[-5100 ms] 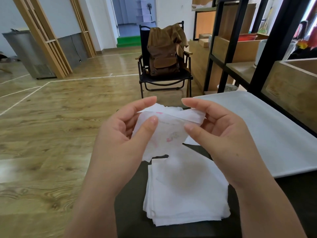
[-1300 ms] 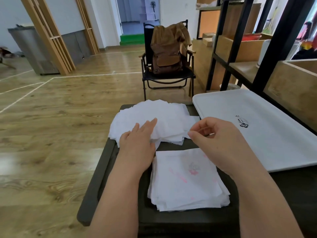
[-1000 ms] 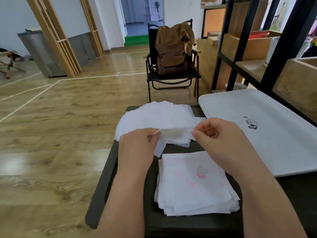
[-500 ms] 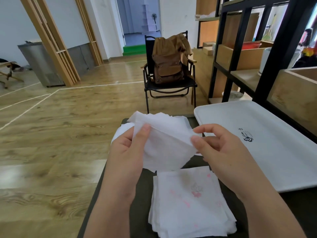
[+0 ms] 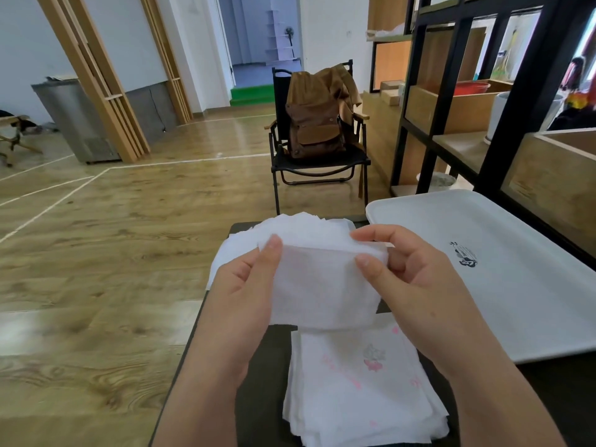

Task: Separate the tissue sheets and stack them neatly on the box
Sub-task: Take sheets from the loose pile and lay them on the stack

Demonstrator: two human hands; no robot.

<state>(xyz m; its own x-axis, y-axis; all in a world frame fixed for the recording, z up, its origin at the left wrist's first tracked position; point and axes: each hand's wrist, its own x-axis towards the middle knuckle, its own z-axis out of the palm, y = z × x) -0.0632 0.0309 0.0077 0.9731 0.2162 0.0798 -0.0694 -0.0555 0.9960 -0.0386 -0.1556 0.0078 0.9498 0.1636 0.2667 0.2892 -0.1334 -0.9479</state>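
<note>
Both hands' fingers (image 5: 274, 253) pinch a thin, soft white tissue sheet (image 5: 322, 291) above the squared stack (image 5: 361, 391), hiding the loose pile (image 5: 290, 230) behind.

The held tissue sheet (image 5: 322, 285) is showing plain white. The near stack (image 5: 361, 388) is showing white with pink print. The box (image 5: 258, 382) is showing black. The tray (image 5: 516, 285) is showing white with a black logo.

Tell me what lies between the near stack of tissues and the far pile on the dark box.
In the head view, a bare strip of the dark box separates near stack from far pile; above it both hands hold a tissue sheet.
</note>
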